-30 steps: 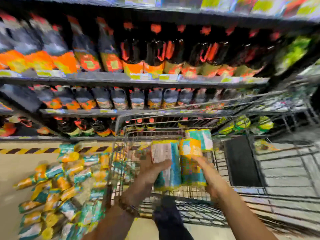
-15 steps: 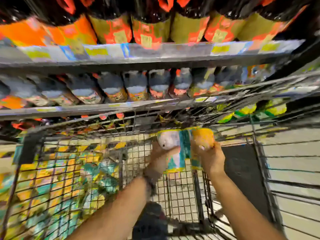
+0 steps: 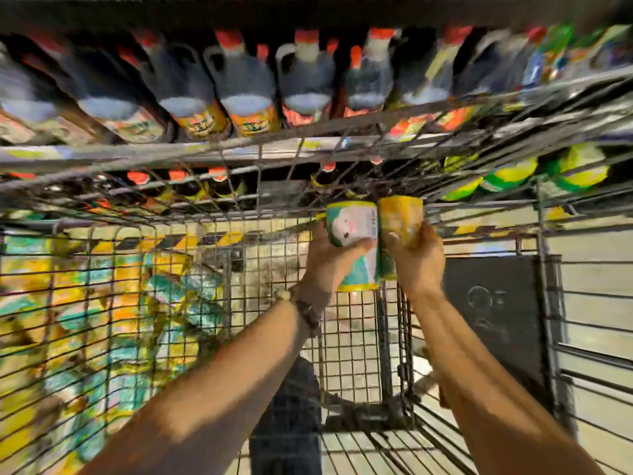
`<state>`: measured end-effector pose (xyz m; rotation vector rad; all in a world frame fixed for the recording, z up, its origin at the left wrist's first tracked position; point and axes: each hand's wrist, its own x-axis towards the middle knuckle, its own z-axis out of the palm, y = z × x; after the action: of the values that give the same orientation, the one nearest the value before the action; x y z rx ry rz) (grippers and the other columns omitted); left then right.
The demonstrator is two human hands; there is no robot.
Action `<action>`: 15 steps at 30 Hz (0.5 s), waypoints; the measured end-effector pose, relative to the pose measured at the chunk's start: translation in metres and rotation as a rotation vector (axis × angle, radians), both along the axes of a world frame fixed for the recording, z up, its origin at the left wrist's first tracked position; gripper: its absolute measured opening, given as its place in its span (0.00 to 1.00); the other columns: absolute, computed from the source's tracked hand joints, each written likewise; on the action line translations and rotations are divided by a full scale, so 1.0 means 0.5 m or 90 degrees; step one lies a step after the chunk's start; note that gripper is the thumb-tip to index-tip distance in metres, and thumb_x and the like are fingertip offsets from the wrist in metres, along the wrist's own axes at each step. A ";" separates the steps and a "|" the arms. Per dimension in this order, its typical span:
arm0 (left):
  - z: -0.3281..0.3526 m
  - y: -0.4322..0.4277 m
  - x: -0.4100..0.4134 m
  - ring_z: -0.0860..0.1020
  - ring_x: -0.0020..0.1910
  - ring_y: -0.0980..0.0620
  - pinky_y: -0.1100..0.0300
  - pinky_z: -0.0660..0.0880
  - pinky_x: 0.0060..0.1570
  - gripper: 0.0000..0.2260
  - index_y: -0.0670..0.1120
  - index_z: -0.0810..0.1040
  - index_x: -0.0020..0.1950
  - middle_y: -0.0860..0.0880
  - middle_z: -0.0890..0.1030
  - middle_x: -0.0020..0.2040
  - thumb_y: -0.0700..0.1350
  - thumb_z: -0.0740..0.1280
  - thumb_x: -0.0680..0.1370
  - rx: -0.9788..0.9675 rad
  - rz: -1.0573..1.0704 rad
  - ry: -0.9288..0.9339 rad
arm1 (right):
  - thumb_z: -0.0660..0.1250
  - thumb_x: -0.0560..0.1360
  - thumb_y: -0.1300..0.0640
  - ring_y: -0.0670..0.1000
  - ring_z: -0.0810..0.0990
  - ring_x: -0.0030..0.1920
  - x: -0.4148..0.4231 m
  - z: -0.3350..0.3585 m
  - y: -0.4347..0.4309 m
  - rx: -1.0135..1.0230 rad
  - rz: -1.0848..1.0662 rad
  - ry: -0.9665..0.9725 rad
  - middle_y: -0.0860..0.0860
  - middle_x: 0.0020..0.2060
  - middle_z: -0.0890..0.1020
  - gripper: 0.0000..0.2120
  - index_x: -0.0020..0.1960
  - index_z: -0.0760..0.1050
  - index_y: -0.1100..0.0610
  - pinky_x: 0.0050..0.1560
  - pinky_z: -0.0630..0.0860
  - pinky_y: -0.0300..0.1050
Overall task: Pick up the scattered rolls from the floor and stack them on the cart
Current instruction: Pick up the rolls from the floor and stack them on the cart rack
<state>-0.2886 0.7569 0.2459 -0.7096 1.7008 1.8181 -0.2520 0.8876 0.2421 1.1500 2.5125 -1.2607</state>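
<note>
Currently, the left hand (image 3: pixel 327 260) grips a teal-and-white roll (image 3: pixel 352 234), with the thumb across its front face and the remaining fingers curled behind it. The right hand (image 3: pixel 418 260) grips a yellow roll (image 3: pixel 400 217), with the fingers wrapped round its right side. The two rolls stand upright, side by side and touching along their length. Both are held in the air above the wire cart (image 3: pixel 270 303), close to its far edge and right of its middle; neither roll rests on the cart. A dark bracelet (image 3: pixel 308 315) sits on the left wrist.

Through the cart's left wall, a heap of yellow and teal rolls (image 3: pixel 102 320) is visible on the floor; motion blur prevents a count. A black panel (image 3: pixel 493 320) stands at the cart's right side. Beyond the far edge, a store shelf (image 3: pixel 171 154) carries a row of dark bottles (image 3: pixel 246 84) with red caps, and green-and-yellow packs (image 3: pixel 507 174) lie at the shelf's right end. A leg in dark trousers (image 3: pixel 287 423) shows between the forearms at the cart's near edge
</note>
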 end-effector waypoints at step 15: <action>0.068 -0.018 0.025 0.81 0.46 0.50 0.62 0.80 0.44 0.11 0.48 0.76 0.45 0.47 0.82 0.50 0.37 0.73 0.69 -0.029 -0.119 -0.004 | 0.68 0.71 0.65 0.57 0.74 0.60 0.020 0.096 0.001 0.109 0.028 0.080 0.60 0.59 0.75 0.21 0.63 0.72 0.62 0.51 0.61 0.28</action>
<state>-0.2759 0.7480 0.2800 -0.5536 1.7464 1.6514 -0.2421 0.8881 0.2903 1.0716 2.7680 -1.1605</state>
